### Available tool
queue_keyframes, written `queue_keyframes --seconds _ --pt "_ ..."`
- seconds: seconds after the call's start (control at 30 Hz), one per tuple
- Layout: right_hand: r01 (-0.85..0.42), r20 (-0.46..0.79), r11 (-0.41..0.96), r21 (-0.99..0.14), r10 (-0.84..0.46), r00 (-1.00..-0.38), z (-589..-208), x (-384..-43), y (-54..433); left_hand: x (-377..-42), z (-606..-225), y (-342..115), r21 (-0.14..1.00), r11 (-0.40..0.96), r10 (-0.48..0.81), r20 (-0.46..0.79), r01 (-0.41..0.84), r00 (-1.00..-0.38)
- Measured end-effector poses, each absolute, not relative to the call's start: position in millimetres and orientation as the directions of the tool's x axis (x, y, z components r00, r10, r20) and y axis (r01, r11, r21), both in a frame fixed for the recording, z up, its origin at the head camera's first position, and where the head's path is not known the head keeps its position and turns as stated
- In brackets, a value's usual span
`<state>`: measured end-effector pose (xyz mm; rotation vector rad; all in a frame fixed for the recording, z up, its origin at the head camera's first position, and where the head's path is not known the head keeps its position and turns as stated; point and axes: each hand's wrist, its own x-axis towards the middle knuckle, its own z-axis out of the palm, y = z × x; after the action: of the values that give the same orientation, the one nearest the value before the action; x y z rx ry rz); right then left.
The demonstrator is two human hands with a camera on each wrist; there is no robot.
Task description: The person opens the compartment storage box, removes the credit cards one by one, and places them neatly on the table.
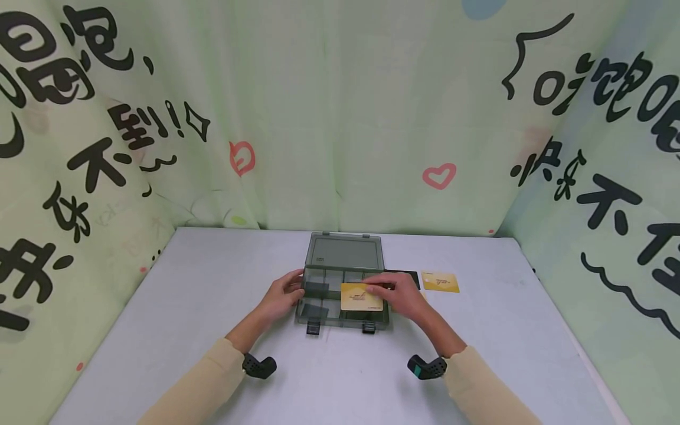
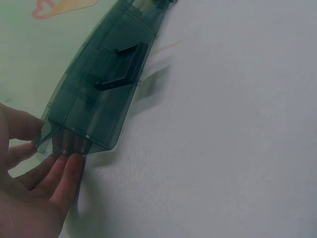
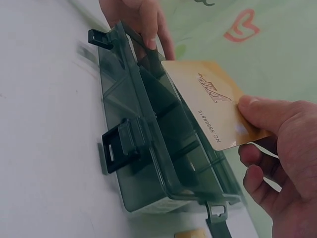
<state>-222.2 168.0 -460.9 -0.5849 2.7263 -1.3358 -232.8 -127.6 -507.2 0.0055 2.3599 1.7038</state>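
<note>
A translucent grey plastic compartment box (image 1: 333, 322) stands on the table with its lid (image 1: 345, 251) tipped open toward the back. My left hand (image 1: 284, 295) grips the box's left end; in the left wrist view, fingers press against its outer wall. A gold card (image 3: 210, 106), printed "VIP" and a number, is pinched in my right hand (image 3: 282, 144), thumb on its printed face. The card is tilted above the right-hand compartments. Small dark flat pieces (image 1: 314, 311) lie in the left compartments. Two black latches (image 1: 368, 327) hang at the front.
To the right of the box, a black flat item (image 1: 411, 276) lies partly behind my right hand. A yellow card (image 1: 440, 282) rests farther right. The white table (image 1: 223, 254) meets a printed curtain (image 1: 297, 147) at back and sides.
</note>
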Motion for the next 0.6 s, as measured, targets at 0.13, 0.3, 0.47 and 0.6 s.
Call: queue_keyframes --seconds 0.13,0.3,0.47,0.6 --pt "-0.291 0.098 0.578 -0.762 -0.341 -0.935 -461 -222 173 -233 -507 -128 0.938 0.324 0.139 -0.178 -0.125 -0.974" --pt "-0.280 0.097 0.578 -0.766 -0.327 -0.940 -460 -224 180 -233 -507 -129 0.939 0.320 0.137 -0.175 -0.124 -0.975" --pt "-0.270 0.104 0.578 -0.770 -0.305 -0.947 -464 -225 190 -234 -507 -129 0.943 0.308 0.142 -0.175 -0.125 -0.974" --pt "-0.248 0.093 0.603 -0.758 -0.276 -0.957 -467 -226 197 -235 -509 -129 0.946 0.301 0.147 -0.172 -0.122 -0.974"
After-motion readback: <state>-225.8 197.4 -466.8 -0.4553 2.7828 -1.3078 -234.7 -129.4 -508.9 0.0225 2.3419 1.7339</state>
